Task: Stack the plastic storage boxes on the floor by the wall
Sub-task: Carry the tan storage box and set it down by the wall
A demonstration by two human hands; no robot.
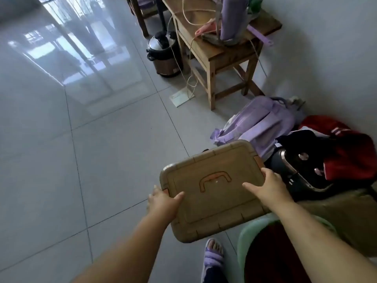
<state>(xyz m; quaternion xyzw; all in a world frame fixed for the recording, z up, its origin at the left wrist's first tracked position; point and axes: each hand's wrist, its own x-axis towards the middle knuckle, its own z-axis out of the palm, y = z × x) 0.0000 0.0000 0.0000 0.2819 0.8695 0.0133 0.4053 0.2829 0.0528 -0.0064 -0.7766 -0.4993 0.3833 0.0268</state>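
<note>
A tan plastic storage box (212, 209) with an orange handle set flat in its lid is held above the tiled floor, lid facing up. My left hand (163, 203) grips its left edge by an orange latch, thumb on the lid. My right hand (269, 186) holds the right edge, fingers spread over the lid. A second tan box (336, 211) lies lower right, partly hidden behind my right arm. The white wall (336, 58) runs along the right.
By the wall lie a purple backpack (259, 123), red and black clothing (346, 148) and a black appliance (295, 170). A green basin (251, 242) sits at lower right, a wooden table (214, 52) and a cooker (163, 54) farther back. My sandalled foot (214, 254) is below the box.
</note>
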